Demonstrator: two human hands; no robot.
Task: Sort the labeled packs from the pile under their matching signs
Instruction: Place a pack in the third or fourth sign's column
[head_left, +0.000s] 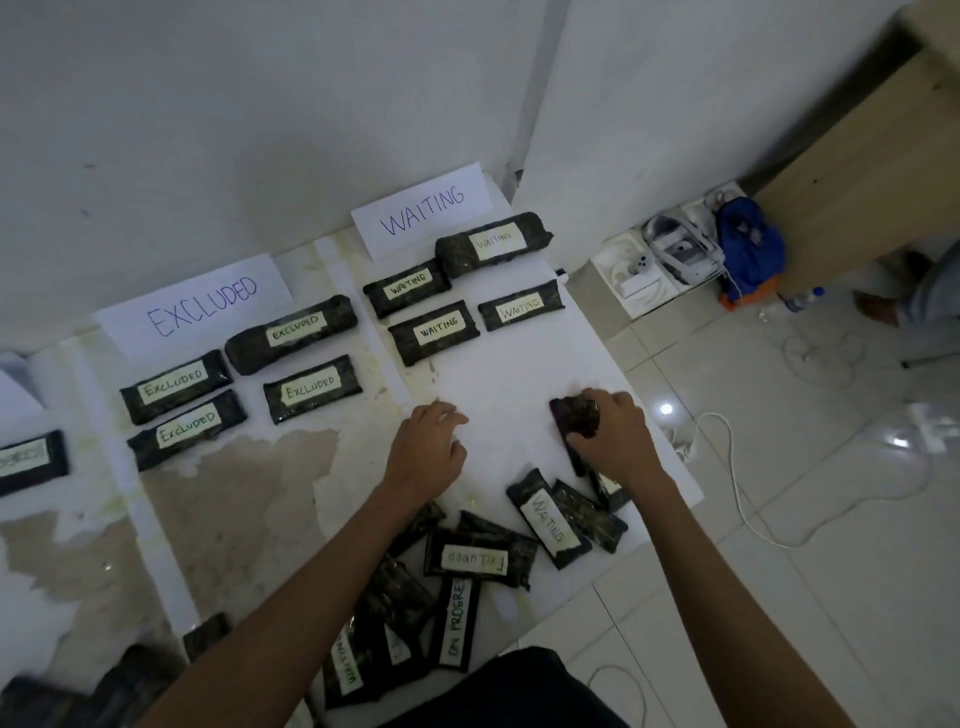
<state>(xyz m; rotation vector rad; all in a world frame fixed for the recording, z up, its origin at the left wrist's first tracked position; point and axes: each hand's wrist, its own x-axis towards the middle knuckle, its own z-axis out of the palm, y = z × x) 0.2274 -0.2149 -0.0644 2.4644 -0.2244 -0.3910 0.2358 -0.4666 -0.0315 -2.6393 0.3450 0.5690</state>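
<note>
Off-task stuff we see: white wall (208, 104) across the top of frame, glossy tiled floor (779, 597) on the right. Upper right, a wooden cabinet (852, 171). Just left of its base, a blue bag (748, 244) next to open white boxes (639, 275) holding white gear. White cable (737, 483) snakes over the tiles at right. Small plastic bottle (805, 299) near the cabinet base.

WAITING sign (422, 209) at 12 o'clock, four WAITING packs (440, 331) below; EXCLUDED sign (202, 304) at 10, four EXCLUDED packs (309, 387); pile at 6: WAITING (549, 517), EXCLUDED upside down (474, 560), ON PROGRE… (458, 623).
</note>
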